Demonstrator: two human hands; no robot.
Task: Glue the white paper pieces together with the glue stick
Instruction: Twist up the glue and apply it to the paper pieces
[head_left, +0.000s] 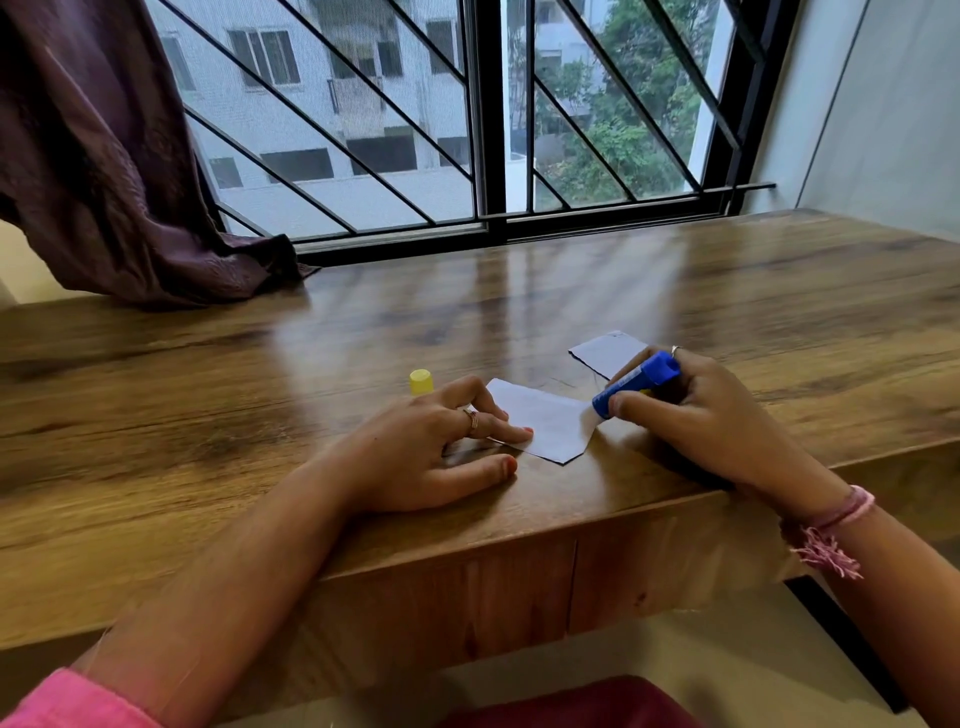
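A white paper piece (545, 423) lies flat on the wooden table (519, 312) near its front edge. My left hand (441, 447) presses its left end down with straight fingers. My right hand (696, 410) grips a blue glue stick (636, 383), tilted, with its tip at the paper's right edge. A second white paper piece (608, 351) lies just behind, partly hidden by my right hand. The stick's yellow cap (421, 382) stands behind my left hand.
A dark purple curtain (104, 182) drapes onto the table's far left corner. A barred window (467, 114) runs along the table's far edge. A pale wall (883, 104) closes the right side.
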